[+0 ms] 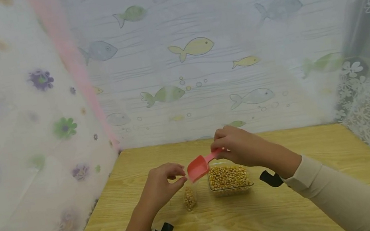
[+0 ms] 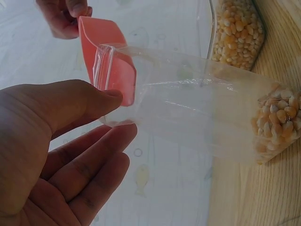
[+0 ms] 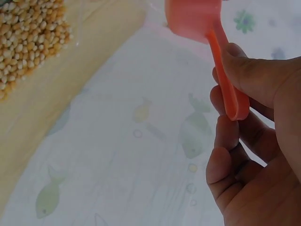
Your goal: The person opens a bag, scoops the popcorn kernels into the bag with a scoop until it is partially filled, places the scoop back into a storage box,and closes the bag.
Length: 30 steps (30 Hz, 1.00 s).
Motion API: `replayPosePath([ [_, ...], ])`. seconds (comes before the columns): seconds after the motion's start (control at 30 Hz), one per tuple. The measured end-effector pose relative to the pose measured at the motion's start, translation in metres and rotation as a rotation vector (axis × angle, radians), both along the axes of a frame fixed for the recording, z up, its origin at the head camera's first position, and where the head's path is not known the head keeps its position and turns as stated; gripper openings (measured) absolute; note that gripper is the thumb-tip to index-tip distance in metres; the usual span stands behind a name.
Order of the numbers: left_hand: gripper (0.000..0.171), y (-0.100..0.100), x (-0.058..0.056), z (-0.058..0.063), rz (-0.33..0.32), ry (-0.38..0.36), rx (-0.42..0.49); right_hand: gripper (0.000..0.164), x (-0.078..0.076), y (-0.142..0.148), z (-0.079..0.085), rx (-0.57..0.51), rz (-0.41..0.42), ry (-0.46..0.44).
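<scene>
My right hand [image 1: 236, 145] grips the handle of a pink plastic scoop [image 1: 198, 168]. The scoop is tilted toward the left, and its front edge reaches into the mouth of a clear plastic zip bag [image 2: 188, 94]. With thumb and index finger, my left hand [image 1: 161, 182] pinches the rim of that bag; its other fingers stay loosely bent. Corn kernels [image 2: 277, 117] fill the bag's bottom, which touches the table. In the left wrist view the scoop's bowl looks bare, though part of it lies behind the plastic.
Right of the bag stands a clear rectangular container [image 1: 235, 191] holding many yellow corn kernels [image 1: 229, 176]. The wood-patterned table [image 1: 217, 227] is bordered by a fish-print curtain [image 1: 172, 125] behind and flower-print curtains at both sides.
</scene>
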<state>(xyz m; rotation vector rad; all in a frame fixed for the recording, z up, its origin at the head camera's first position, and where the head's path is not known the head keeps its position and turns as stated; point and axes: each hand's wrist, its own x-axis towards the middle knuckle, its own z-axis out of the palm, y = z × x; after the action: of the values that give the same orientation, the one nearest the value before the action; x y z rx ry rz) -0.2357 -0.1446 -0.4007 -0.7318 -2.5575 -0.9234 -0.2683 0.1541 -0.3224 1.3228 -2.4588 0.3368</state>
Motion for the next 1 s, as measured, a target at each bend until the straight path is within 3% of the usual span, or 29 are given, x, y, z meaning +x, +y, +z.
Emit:
replayPosePath([
  [0.43,0.013,-0.003,0.0,-0.002,0.007,0.019,-0.014,0.016,0.005,0.038,-0.029,-0.224,-0.033,-0.029],
  [0.73,0.011,-0.004,-0.001,-0.002,0.007,0.019,-0.022,0.014,0.009,0.066,-0.054,-0.262,-0.113,-0.047],
  [1.0,0.011,-0.003,-0.001,-0.001,0.0,0.01,-0.016,0.016,0.014,0.086,-0.064,-0.267,-0.185,-0.095],
])
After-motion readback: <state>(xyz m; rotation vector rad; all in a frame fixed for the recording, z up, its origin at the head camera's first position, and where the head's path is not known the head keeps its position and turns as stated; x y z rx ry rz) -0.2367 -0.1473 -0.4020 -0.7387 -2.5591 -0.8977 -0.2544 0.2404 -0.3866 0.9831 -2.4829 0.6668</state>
